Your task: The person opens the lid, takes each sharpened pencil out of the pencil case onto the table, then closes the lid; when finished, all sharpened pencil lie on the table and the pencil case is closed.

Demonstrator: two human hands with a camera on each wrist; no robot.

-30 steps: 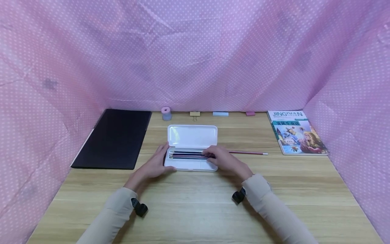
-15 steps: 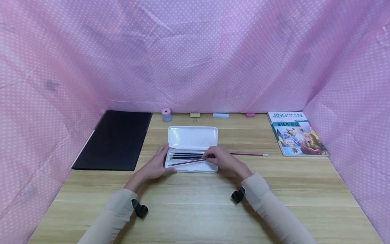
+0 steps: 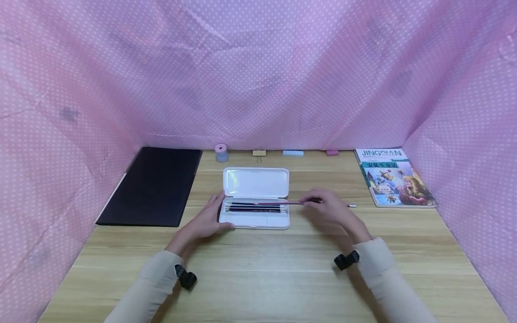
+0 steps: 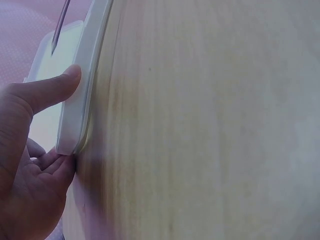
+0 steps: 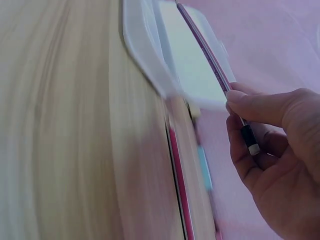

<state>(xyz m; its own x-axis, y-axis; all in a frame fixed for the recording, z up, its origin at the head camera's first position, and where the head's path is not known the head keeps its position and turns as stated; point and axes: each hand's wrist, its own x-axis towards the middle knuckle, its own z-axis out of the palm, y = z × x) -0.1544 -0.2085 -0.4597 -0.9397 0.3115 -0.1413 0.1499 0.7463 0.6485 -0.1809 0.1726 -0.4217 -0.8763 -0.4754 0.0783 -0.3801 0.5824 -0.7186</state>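
A white pencil case (image 3: pixel 244 220) lies with its lid (image 3: pixel 256 181) raised at the back. Several dark pencils (image 3: pixel 256 210) lie side by side inside it. My left hand (image 3: pixel 205 220) holds the case's left end, thumb on the near rim (image 4: pixel 72 75) and fingers round the corner. Between thumb and fingers, my right hand (image 3: pixel 330 208) pinches a striped pencil (image 5: pixel 210 60) near its white eraser end. That pencil is raised, its point toward the left over the case. Another red pencil (image 5: pixel 179 180) lies on the table, mostly hidden by the right hand in the head view.
At the left lies a black folder (image 3: pixel 151 188); a storybook (image 3: pixel 396 179) lies at the right. Along the back stand a pink-and-blue roll-shaped item (image 3: pixel 221 153), a binder clip (image 3: pixel 259 153), a light blue block (image 3: pixel 292 153) and a pink block (image 3: pixel 332 152). Pink dotted cloth surrounds the table.
My right hand has lifted a pencil from the case and moved right with it, clear of the case's right end. The left hand stays at the left end.
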